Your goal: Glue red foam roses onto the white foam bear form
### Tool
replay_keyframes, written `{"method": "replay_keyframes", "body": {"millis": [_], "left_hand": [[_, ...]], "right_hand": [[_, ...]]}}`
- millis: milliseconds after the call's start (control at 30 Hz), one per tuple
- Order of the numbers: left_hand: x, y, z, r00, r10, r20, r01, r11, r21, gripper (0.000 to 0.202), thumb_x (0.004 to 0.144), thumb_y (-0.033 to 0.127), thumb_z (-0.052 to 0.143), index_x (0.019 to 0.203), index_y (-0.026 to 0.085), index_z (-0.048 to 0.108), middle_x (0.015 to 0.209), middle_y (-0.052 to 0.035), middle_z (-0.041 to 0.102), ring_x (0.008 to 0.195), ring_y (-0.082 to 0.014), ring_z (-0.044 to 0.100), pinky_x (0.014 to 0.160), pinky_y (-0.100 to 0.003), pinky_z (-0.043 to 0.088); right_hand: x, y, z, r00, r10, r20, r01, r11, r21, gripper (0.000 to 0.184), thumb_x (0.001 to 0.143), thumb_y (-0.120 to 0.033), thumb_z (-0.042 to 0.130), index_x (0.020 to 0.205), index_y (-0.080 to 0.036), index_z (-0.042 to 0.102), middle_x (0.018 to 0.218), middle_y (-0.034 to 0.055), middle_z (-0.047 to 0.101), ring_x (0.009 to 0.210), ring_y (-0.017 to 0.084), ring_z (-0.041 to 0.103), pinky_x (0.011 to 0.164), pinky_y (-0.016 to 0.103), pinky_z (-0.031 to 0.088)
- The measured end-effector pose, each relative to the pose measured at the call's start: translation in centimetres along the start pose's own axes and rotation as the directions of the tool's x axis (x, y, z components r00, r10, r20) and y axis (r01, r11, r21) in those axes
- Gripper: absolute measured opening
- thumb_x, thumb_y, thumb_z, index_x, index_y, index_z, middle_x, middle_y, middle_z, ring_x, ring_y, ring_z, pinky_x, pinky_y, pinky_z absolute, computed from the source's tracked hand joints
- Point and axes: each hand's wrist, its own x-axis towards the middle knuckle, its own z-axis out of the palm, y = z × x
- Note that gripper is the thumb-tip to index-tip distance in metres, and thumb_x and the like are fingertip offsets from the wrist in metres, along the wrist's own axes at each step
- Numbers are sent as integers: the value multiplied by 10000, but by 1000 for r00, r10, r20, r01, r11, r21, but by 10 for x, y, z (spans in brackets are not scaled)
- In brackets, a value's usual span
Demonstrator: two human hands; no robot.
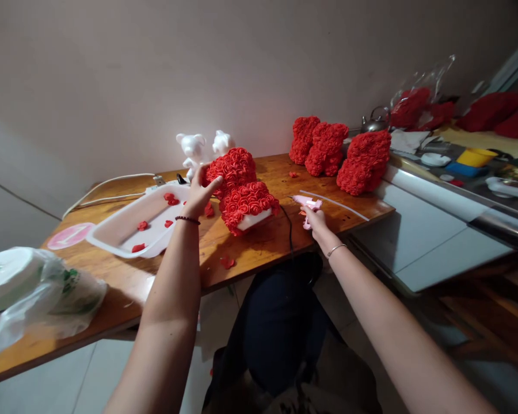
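Note:
A foam bear partly covered in red foam roses (pixel 242 190) lies on the wooden table (pixel 259 247); a bare white patch shows at its underside. My left hand (pixel 200 192) rests against the bear's head, fingers wrapped on it. My right hand (pixel 314 218) grips a pink glue gun (pixel 307 202) lying low on the table right of the bear, its black cord trailing toward the table's front edge. A white glue stick (pixel 334 205) lies just beyond the gun.
A white tray (pixel 125 230) with a few red roses sits left of the bear. Two bare white foam bears (pixel 198 148) stand behind. Three finished rose bears (pixel 328 149) stand at the back right. A plastic bag of white plates (pixel 30 293) lies front left. A cluttered counter (pixel 457 172) adjoins the table.

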Motion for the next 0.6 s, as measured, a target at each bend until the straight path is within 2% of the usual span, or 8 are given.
{"method": "replay_keyframes", "body": {"millis": [133, 267, 333, 433, 533, 600], "left_hand": [[-1, 3, 2, 999, -27, -33, 26, 998, -50, 729, 764, 732, 717, 1287, 252, 555, 1319, -119, 641, 1191, -299, 640, 1059, -540, 529], [-1, 1, 1, 999, -19, -32, 17, 999, -50, 745, 733, 729, 748, 1278, 253, 572, 1304, -120, 647, 1212, -310, 628, 1069, -538, 525], [-2, -1, -1, 1000, -18, -17, 17, 999, -39, 746, 735, 726, 747, 1289, 259, 572, 1287, -113, 651, 1215, -312, 625, 1067, -538, 527], [-3, -2, -2, 1000, -26, 7, 26, 999, -27, 734, 771, 709, 726, 1325, 260, 552, 1298, -114, 640, 1209, -306, 631, 1043, -524, 547], [-4, 1, -1, 1000, -20, 19, 21, 999, -24, 724, 792, 699, 716, 1331, 251, 534, 1349, -131, 613, 1228, -307, 623, 1031, -508, 558], [-4, 4, 1, 1000, -13, 27, 14, 999, -32, 730, 785, 704, 719, 1325, 250, 529, 1353, -133, 610, 1239, -311, 618, 1040, -511, 552]], "right_hand": [[4, -4, -4, 992, -110, -60, 89, 956, -279, 162, 794, -316, 709, 790, -179, 623, 605, 11, 605, 513, 131, 551, 445, 234, 434], [8, -15, -6, 960, -278, 2, 236, 811, -536, 188, 815, -299, 729, 923, -182, 630, 941, 116, 698, 913, 236, 685, 774, 317, 539], [8, -19, -6, 947, -314, 58, 281, 729, -624, 211, 821, -266, 736, 974, -179, 620, 1072, 164, 689, 1070, 293, 671, 927, 395, 514], [7, -22, -8, 942, -315, 115, 301, 641, -706, 319, 819, -264, 746, 1080, -149, 604, 1151, 227, 659, 1158, 365, 643, 1026, 503, 465], [-5, -21, -15, 946, -308, 103, 276, 594, -756, 572, 792, -265, 761, 1280, -79, 528, 1286, 310, 580, 1257, 430, 581, 1079, 574, 423], [-24, -22, -21, 920, -387, 53, 282, 565, -775, 733, 777, -234, 746, 1404, -32, 425, 1397, 353, 484, 1344, 453, 501, 1131, 604, 373]]}}
